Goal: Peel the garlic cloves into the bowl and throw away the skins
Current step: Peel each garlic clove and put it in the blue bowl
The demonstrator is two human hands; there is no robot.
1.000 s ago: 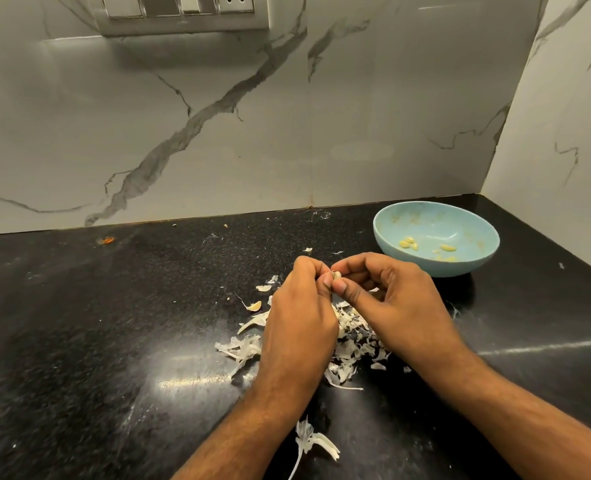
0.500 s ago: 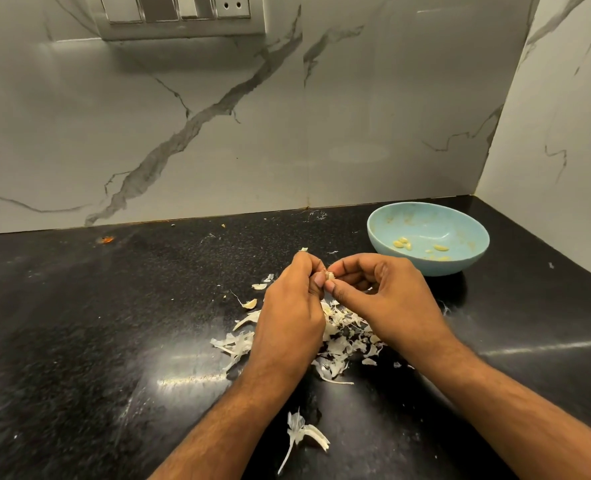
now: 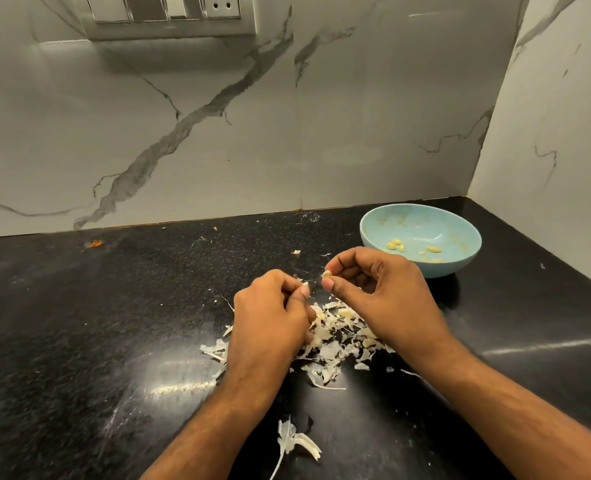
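Both forearms came in from the bottom edge and met above the skins [image 3: 335, 337] on the counter [image 3: 96, 323]. The left hand [image 3: 270, 317] was seen from the back, knuckles up, fingers curled in. Its thumb and index tip were pressed together on a thin strip of skin [image 3: 305, 283], which pointed toward the right hand. That hand was a bit blurred, so I cannot tell if the strip was torn free or joined to the clove.

The right hand [image 3: 380, 292] was a bit higher and nearer to the bowl [image 3: 460, 233], palm turned inward, wrist bent. Thumb and index finger were closed on the clove [image 3: 327, 274], a small pale piece just showing between the two tips; the other fingers were curled loosely behind. The two hands were near each other but apart, w/ a small gap between the left thumb tip and the right thumb tip.

The bowl, light blue, stood on the counter behind the right hand, near the corner of the wall. Inside lay a few peeled cloves [image 3: 395, 244] in the bottom, approx. in two small groups. The right hand's knuckles covered part of the bowl's front rim in this view; touching or not, I cannot tell.

The skins lay mostly under & between the hands. One bigger skin piece [image 3: 292, 441] lay apart, nearer to the person, between the forearms.
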